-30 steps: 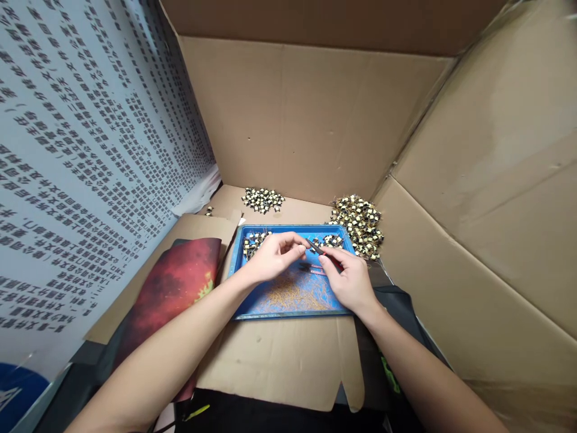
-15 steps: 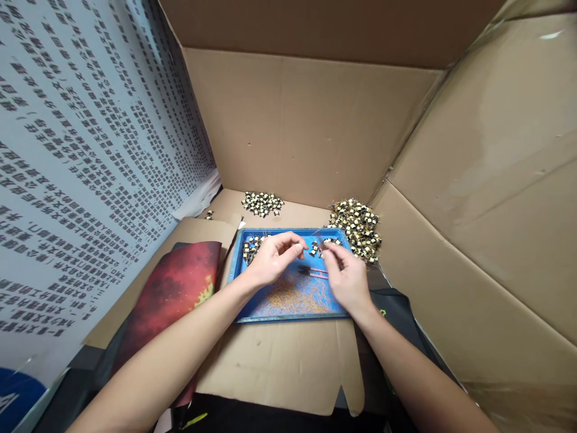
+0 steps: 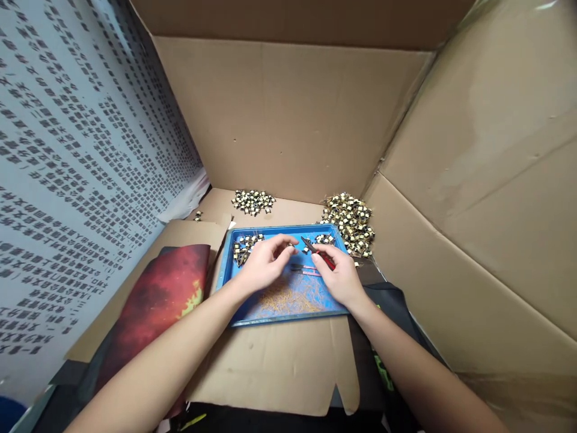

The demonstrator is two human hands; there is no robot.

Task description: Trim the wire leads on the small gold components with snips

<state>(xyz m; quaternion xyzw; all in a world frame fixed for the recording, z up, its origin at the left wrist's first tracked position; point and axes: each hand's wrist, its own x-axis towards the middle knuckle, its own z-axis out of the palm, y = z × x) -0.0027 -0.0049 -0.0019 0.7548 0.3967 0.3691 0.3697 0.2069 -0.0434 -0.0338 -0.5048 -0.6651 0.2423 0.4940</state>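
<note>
My left hand point(image 3: 269, 261) is closed in a pinch above the tray, with a small yellow-and-black wire-wound component point(image 3: 291, 245) barely showing at its fingertips. In my right hand point(image 3: 341, 275) is a pair of red-handled pliers point(image 3: 323, 257), their dark jaws pointing up and left towards the left fingertips. Beneath both hands lies a blue tray point(image 3: 283, 320). Inside it are thread snips point(image 3: 305, 270) with pinkish handles, a scatter of copper-coloured wire clippings point(image 3: 288, 297), and components grouped at the left point(image 3: 243, 248) and right point(image 3: 324, 240).
Behind the tray sits a pile of components point(image 3: 253, 202); a larger, wirier heap point(image 3: 349, 225) stands at the back right. Cardboard walls point(image 3: 288, 120) enclose the back and right. A red printed mat point(image 3: 157, 300) lies to the left, beside a sheet of printed text point(image 3: 90, 150).
The pliers in my right hand now show clearly, jaws towards the left hand; before, that hand was blurred. The view has shifted slightly, and my left hand stays pinched.
</note>
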